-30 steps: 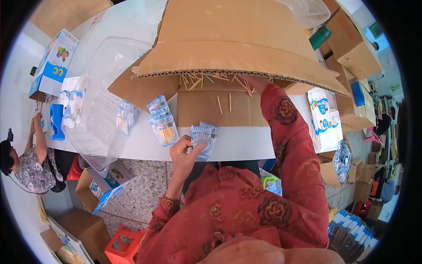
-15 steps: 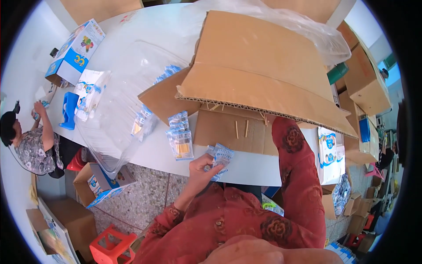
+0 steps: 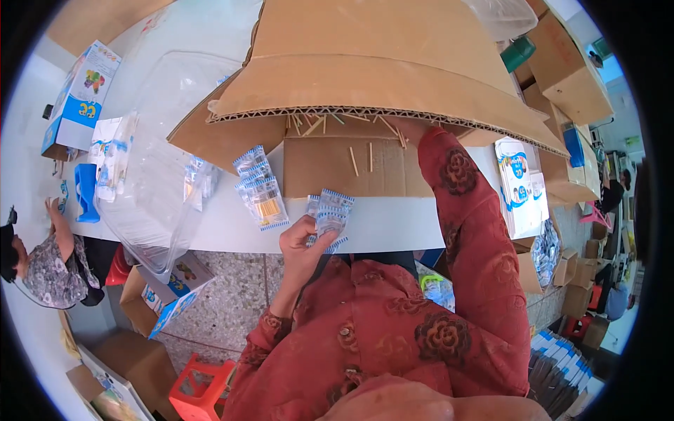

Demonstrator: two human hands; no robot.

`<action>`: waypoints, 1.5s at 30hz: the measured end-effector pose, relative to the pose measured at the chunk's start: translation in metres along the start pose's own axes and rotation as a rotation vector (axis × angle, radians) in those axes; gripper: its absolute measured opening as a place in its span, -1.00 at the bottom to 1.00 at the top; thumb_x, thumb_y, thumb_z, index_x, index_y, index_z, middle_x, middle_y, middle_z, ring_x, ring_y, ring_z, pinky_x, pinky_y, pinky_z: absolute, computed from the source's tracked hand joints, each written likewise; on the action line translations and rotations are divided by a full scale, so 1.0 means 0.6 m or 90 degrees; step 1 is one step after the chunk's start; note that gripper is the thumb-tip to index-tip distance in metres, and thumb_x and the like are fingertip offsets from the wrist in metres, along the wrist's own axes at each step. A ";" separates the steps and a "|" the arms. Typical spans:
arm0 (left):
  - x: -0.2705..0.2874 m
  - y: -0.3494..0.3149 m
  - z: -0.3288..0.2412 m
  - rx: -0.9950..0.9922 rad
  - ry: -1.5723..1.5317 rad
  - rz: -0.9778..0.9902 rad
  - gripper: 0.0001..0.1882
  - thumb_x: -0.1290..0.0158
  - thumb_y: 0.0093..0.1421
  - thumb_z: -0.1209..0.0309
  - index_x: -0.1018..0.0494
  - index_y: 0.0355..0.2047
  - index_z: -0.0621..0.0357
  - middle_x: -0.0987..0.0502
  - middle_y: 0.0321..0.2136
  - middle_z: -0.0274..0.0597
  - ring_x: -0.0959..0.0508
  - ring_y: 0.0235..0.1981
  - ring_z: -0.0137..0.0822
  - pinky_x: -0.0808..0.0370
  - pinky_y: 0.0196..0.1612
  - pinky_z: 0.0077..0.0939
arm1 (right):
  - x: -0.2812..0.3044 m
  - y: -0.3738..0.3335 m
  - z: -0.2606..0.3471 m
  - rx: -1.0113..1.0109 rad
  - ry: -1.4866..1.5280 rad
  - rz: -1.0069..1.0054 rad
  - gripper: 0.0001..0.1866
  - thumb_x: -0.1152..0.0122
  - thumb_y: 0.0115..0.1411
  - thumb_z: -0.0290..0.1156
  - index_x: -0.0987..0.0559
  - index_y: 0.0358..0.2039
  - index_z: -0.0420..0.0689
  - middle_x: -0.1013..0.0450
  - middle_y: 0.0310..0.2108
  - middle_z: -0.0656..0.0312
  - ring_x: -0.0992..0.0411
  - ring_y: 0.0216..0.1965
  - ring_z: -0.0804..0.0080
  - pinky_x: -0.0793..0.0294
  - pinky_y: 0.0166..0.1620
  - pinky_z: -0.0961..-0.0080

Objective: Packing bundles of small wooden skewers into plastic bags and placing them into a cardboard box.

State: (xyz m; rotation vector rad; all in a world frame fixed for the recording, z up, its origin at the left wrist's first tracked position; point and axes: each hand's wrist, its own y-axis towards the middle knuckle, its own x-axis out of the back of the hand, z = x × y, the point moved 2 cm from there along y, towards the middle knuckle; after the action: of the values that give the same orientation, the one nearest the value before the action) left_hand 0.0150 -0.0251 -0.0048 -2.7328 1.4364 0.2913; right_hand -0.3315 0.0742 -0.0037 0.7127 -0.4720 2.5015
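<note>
In my left hand (image 3: pixel 300 244) is a small bunch of clear sachets (image 3: pixel 333 210) with blue-printed edges, pinched between thumb and fingers above the table's front edge. My right hand (image 3: pixel 413 129) reaches under the raised flap of a large cardboard box (image 3: pixel 372 81); its fingers are hidden there. Thin pale sticks (image 3: pixel 316 125) lie loose in the box mouth near that hand. Two more sticks (image 3: pixel 362 158) rest on the lower flap (image 3: pixel 319 168). Left of the box, a small pile of similar sachets (image 3: pixel 261 188) lies on the white table, the front one showing yellowish sticks inside.
A clear plastic tray (image 3: pixel 151 161), a blue tape dispenser (image 3: pixel 86 193) and a printed carton (image 3: pixel 81 98) occupy the table's left side. Another person (image 3: pixel 53 263) sits there. White printed packs (image 3: pixel 516 182) stand at right. Below are an open carton (image 3: pixel 158 295) and a red stool (image 3: pixel 200 389).
The view has shifted, so the box and table sit differently in the picture. More loose sticks show under the flap. My left hand keeps the sachets; my right hand stays at the box.
</note>
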 end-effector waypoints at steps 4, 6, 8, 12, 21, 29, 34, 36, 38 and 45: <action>-0.007 -0.002 -0.004 0.000 0.012 0.012 -0.87 -0.18 -0.04 0.65 -0.41 -0.58 0.32 -0.44 -0.58 -0.31 -0.38 -0.51 -0.53 -0.31 -0.40 -0.66 | -0.004 -0.009 -0.001 -0.008 0.020 0.002 -0.41 -0.02 0.19 -0.04 -0.30 0.12 -0.14 -0.20 0.16 -0.01 -0.15 0.19 0.16 -0.12 0.20 0.33; -0.007 -0.005 -0.006 0.005 0.010 0.010 -0.88 -0.18 -0.04 0.65 -0.42 -0.57 0.32 -0.43 -0.58 -0.32 -0.38 -0.50 -0.54 -0.31 -0.40 -0.66 | -0.005 -0.011 0.001 -0.008 0.031 0.002 -0.41 -0.02 0.19 -0.04 -0.30 0.12 -0.14 -0.21 0.15 -0.01 -0.15 0.18 0.15 -0.12 0.20 0.32; 0.001 -0.010 0.003 0.010 0.018 0.032 -0.90 -0.16 -0.01 0.65 -0.44 -0.52 0.33 -0.48 -0.46 -0.24 -0.43 -0.40 -0.48 -0.36 -0.29 -0.60 | -0.006 -0.013 0.002 -0.009 0.043 -0.001 -0.41 -0.02 0.18 -0.04 -0.30 0.12 -0.14 -0.21 0.15 -0.01 -0.16 0.18 0.15 -0.12 0.20 0.32; -0.003 -0.013 -0.005 0.014 0.002 0.051 -0.92 -0.16 0.02 0.65 -0.46 -0.46 0.35 -0.53 -0.32 -0.16 -0.49 -0.29 -0.41 -0.41 -0.16 -0.52 | -0.006 -0.021 0.000 -0.014 0.068 -0.011 -0.41 -0.02 0.18 -0.03 -0.31 0.11 -0.14 -0.22 0.14 -0.02 -0.16 0.17 0.14 -0.12 0.19 0.32; -0.012 -0.013 -0.012 0.025 -0.009 0.009 -0.89 -0.15 -0.01 0.67 -0.42 -0.55 0.32 -0.42 -0.52 -0.33 -0.38 -0.45 -0.53 -0.32 -0.32 -0.66 | 0.000 -0.025 0.005 -0.027 0.107 -0.023 -0.41 -0.02 0.17 -0.02 -0.33 0.10 -0.14 -0.24 0.12 -0.03 -0.18 0.16 0.12 -0.12 0.19 0.31; 0.000 -0.018 -0.004 0.015 -0.007 0.031 -0.90 -0.15 0.04 0.64 -0.49 -0.40 0.32 -0.54 -0.37 -0.25 -0.48 -0.34 -0.50 -0.42 -0.20 -0.57 | -0.004 -0.023 0.014 -0.038 0.127 -0.007 -0.41 -0.02 0.16 -0.01 -0.34 0.09 -0.15 -0.26 0.11 -0.04 -0.19 0.15 0.10 -0.13 0.18 0.30; -0.006 -0.008 -0.019 0.038 -0.004 0.006 -0.92 -0.14 0.00 0.68 -0.43 -0.51 0.35 -0.46 -0.46 -0.27 -0.42 -0.40 -0.51 -0.35 -0.29 -0.64 | 0.003 -0.033 0.009 -0.055 0.138 -0.005 -0.41 -0.02 0.16 0.00 -0.35 0.08 -0.15 -0.27 0.10 -0.05 -0.20 0.14 0.09 -0.13 0.18 0.30; -0.007 -0.001 -0.024 0.023 0.011 0.000 -0.92 -0.13 0.01 0.69 -0.44 -0.49 0.36 -0.47 -0.45 -0.25 -0.42 -0.40 -0.51 -0.35 -0.29 -0.64 | 0.002 -0.036 0.005 -0.062 0.143 -0.003 -0.41 -0.02 0.16 0.00 -0.35 0.08 -0.15 -0.27 0.10 -0.06 -0.21 0.14 0.08 -0.13 0.17 0.29; -0.008 0.003 -0.024 0.029 0.002 -0.005 -0.92 -0.13 0.01 0.69 -0.44 -0.48 0.37 -0.47 -0.44 -0.25 -0.42 -0.40 -0.51 -0.35 -0.29 -0.64 | -0.002 -0.033 0.003 -0.067 0.148 0.004 -0.41 -0.02 0.16 0.00 -0.35 0.08 -0.15 -0.28 0.09 -0.06 -0.21 0.13 0.08 -0.13 0.17 0.29; -0.026 0.021 -0.033 -0.001 0.036 0.068 -0.91 -0.15 0.03 0.63 -0.48 -0.42 0.31 -0.52 -0.45 -0.31 -0.45 -0.43 -0.56 -0.39 -0.32 -0.65 | -0.019 0.031 -0.290 0.057 0.030 -0.304 -0.63 -0.23 0.12 -0.15 -0.53 -0.21 -0.21 -0.49 -0.28 0.17 -0.41 -0.24 0.43 -0.38 -0.12 0.58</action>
State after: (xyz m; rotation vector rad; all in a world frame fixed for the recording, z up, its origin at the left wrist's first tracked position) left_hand -0.0010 -0.0222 0.0181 -2.6910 1.6008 0.2216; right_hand -0.4018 0.1325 -0.1535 0.7031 -0.1484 2.0924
